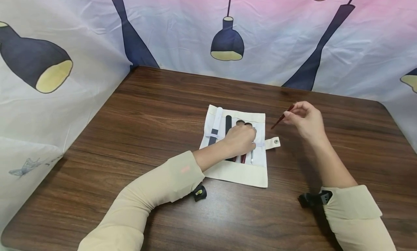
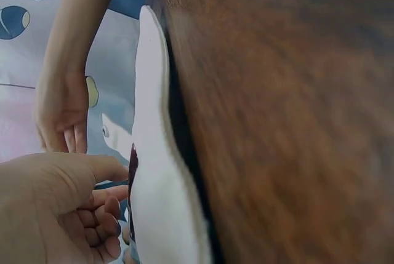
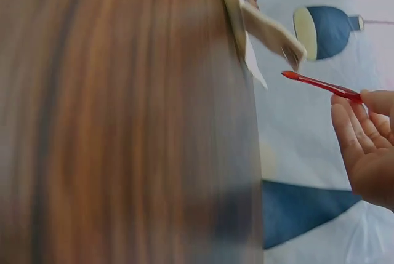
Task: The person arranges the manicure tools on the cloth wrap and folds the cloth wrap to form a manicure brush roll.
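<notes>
A cream cloth tool pouch (image 1: 241,176) lies unfolded on the table. My left hand (image 1: 239,140) is over its middle, thumb and forefinger pinching at the white elastic band (image 1: 260,144); its other fingers are curled, as the left wrist view shows. Round handles of a pair of scissors (image 1: 240,122) show just beyond the knuckles, and the hand hides the rest. To the pouch's right, my right hand (image 1: 307,120) pinches slim red tweezers (image 3: 323,85) by one end between thumb and fingers. The tweezers' free end slants down toward the pouch.
In the pouch, a white and grey nail file (image 1: 216,124), a black file (image 1: 228,122), a red-handled tool (image 1: 243,158) and a thin metal tool (image 1: 252,157) lie side by side. A snap tab (image 1: 273,142) sticks out rightward. Printed cloth (image 1: 182,33) hangs behind the wooden table (image 1: 146,109).
</notes>
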The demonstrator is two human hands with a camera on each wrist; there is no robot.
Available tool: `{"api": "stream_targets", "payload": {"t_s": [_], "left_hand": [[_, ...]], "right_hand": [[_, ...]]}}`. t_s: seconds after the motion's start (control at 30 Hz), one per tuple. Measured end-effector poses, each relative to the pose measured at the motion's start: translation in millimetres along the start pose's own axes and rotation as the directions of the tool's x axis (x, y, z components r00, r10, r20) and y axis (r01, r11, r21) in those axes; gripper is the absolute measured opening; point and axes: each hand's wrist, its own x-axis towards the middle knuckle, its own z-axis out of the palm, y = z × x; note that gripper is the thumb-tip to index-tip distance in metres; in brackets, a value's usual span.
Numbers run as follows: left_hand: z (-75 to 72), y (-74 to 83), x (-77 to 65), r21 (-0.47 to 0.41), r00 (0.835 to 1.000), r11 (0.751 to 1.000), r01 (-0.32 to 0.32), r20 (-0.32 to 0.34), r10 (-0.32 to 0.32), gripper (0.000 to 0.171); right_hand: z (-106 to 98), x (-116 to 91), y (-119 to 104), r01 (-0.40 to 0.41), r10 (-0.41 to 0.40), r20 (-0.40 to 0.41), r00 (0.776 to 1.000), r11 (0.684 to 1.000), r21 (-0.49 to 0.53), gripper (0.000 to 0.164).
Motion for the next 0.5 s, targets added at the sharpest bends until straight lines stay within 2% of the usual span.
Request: {"api": "stream_targets", "payload": {"t_s": [0.2, 0.4, 0.5], "left_hand": [[1.9, 5.0, 5.5, 0.005, 0.997, 0.999, 0.032, 0.065, -0.033, 0.015], [4.9, 7.4, 10.2, -0.024, 0.995, 0.998, 0.061, 0.076, -0.059, 0.01], [5.3, 8.9, 11.8, -0.039, 0.995, 0.997, 0.062, 0.077, -0.059, 0.008]], "right_hand": [[21.7, 4.2, 1.8, -0.046, 0.058, 0.068, 0.996, 0.986, -0.16, 0.013], [32.1, 6.8, 4.2, -0.109, 0.162, 0.115, 0.98, 0.923, -0.368, 0.018], [34.3, 8.3, 5.0, -0.144, 0.212, 0.124, 0.969, 0.9, -0.411, 0.019]]}}
